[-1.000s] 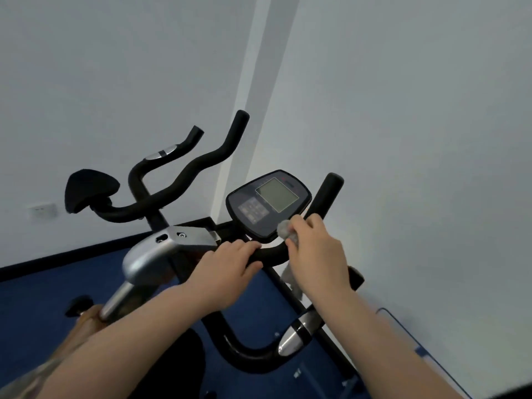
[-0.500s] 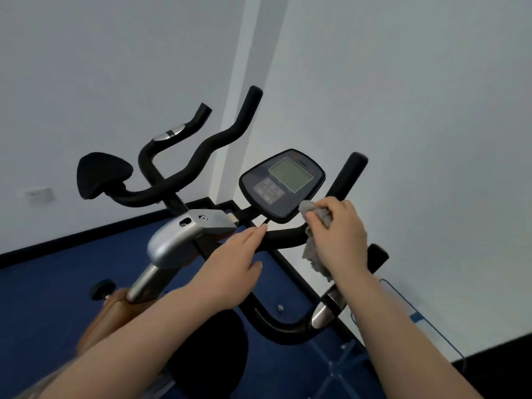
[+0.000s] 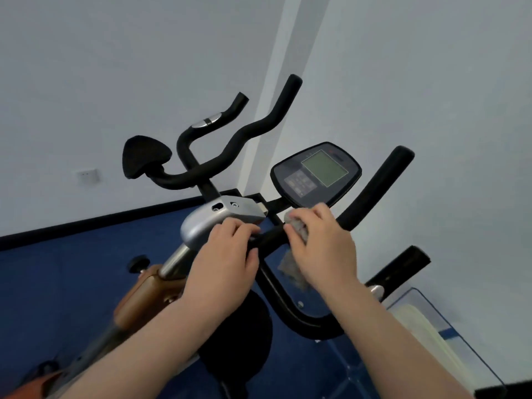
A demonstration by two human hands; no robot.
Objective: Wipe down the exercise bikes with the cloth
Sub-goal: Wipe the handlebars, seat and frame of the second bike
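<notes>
Fingers (image 3: 309, 218) of the right hand (image 3: 322, 249) curl round a grey cloth (image 3: 296, 226) and press it onto the black handlebar (image 3: 270, 236) just below the console (image 3: 316, 174); fingers (image 3: 239, 227) of the left hand (image 3: 221, 263) curl over the same bar a little further left of the console, with nothing else in them. Only the head view is on offer. My reading is that the left hand steadies the bar while the right rubs the cloth along it, so the wrapped grip lets the cloth reach round the tube rather than only its top face

Bunched into a wad under the right fingers, the cloth is pale grey and soft-looking, with a loose tail hanging down below the bar, beneath the console. It is rumpled, with no clear fold lines, and whether it is damp cannot be told

Right of the console the handlebar rises as a padded black grip (image 3: 380, 185); below the console it loops down and round. Left of the console sits a silver stem housing (image 3: 216, 220), touching the left fingers. Further left and beyond the console stands a second bike's handlebar (image 3: 244, 133) with a black pad (image 3: 144, 156) against the white wall, well apart from both hands
</notes>
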